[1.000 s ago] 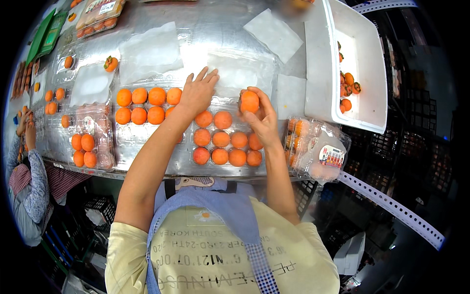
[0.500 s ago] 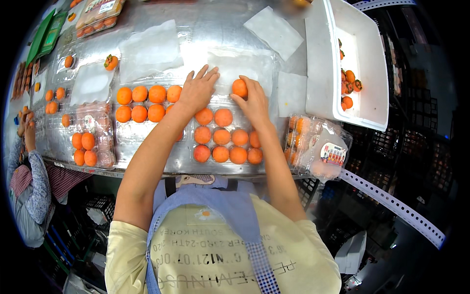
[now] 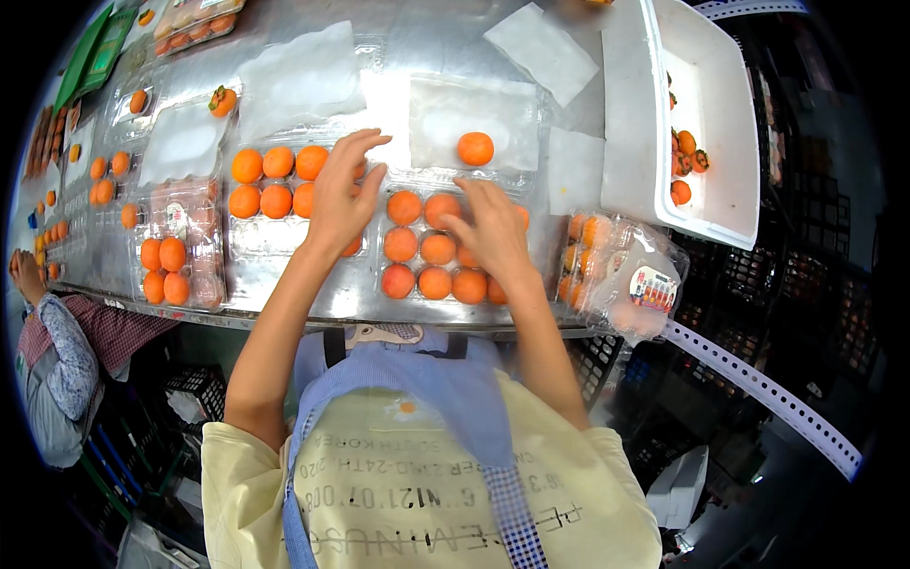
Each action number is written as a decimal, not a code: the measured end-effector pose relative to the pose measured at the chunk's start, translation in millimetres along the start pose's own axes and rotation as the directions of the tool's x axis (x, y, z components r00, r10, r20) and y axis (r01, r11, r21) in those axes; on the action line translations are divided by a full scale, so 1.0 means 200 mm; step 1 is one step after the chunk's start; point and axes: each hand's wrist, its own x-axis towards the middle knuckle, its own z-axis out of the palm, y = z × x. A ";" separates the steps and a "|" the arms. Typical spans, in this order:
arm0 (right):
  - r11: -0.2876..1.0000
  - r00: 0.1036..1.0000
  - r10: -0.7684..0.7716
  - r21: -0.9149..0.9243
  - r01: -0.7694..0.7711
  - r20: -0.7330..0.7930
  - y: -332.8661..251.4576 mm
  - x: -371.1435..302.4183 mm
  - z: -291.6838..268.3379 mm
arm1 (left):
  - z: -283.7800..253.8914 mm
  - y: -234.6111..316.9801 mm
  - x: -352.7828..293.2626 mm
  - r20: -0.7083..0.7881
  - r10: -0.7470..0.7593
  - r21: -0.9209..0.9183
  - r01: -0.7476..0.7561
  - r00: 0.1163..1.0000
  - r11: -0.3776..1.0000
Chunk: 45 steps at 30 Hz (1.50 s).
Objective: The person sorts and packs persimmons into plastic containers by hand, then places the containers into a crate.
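Note:
An orange persimmon (image 3: 476, 148) without a visible calyx lies alone on a white sheet (image 3: 431, 100) in the lid half of a clear plastic pack. My right hand (image 3: 495, 228) is over the near half, the clear tray (image 3: 387, 248), its thumb and fingers apart beside a persimmon (image 3: 443, 211). Rows of persimmons fill much of this tray; the hand covers some of them. My left hand (image 3: 343, 194) is raised with fingers spread, above the neighbouring tray, whose persimmons (image 3: 276, 201) it partly hides. I see nothing held in it.
A white foam box (image 3: 706, 213) with several persimmons stands at right. Closed packs (image 3: 626, 275) lie near the table's right corner. Farther left are more part-filled trays (image 3: 163, 270), a persimmon with calyx (image 3: 223, 100) and a green crate (image 3: 95, 62). A co-worker's arm (image 3: 66, 360) is at far left.
My right hand has let go of the persimmon on the white sheet and drawn back over the near tray. My left hand has pulled back leftward from the lid's edge. The view has shifted slightly.

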 end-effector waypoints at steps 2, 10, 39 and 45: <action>0.996 0.998 -0.048 -0.082 0.046 -0.031 -0.01 0.00 0.03 | -0.07 0.01 -0.09 -0.044 -0.088 -0.134 0.081 0.995 0.988; 0.976 0.989 -0.005 -0.213 0.036 0.147 -0.04 0.00 0.05 | -0.26 -0.04 -0.48 -0.014 -0.355 -0.187 0.346 0.935 0.919; 0.835 0.874 -0.327 0.323 0.445 -0.359 -0.29 -0.13 -0.07 | -0.12 0.32 -0.35 0.600 -0.225 -0.727 0.641 0.768 0.248; 0.752 0.973 -0.131 0.621 0.223 -0.190 -0.32 -0.16 -0.10 | -0.14 0.36 -0.37 0.478 -0.229 -0.803 0.527 0.848 0.277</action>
